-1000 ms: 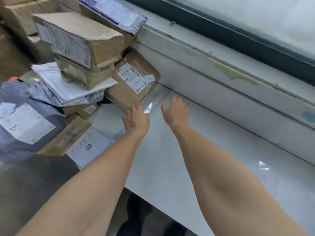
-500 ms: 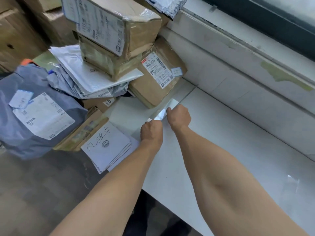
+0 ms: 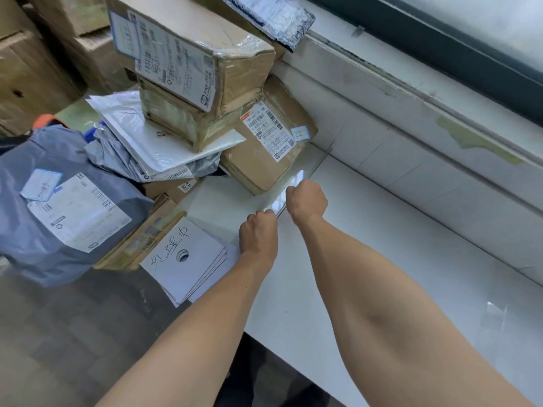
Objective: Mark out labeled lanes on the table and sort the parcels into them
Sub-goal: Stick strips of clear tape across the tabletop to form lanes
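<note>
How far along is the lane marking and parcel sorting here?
Early. Done: only one strip of clear tape lies across the table. In hand: the left hand and right hand grip that tape, apparently laying it. Left: the handwritten cards lie stacked, unplaced, and the parcels sit piled together, unsorted.

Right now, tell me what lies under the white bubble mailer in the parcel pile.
Under the white bubble mailer, a crumpled grey poly bag pokes out, and below that a small cardboard box with a label. Whatever lies further in is covered.
</note>
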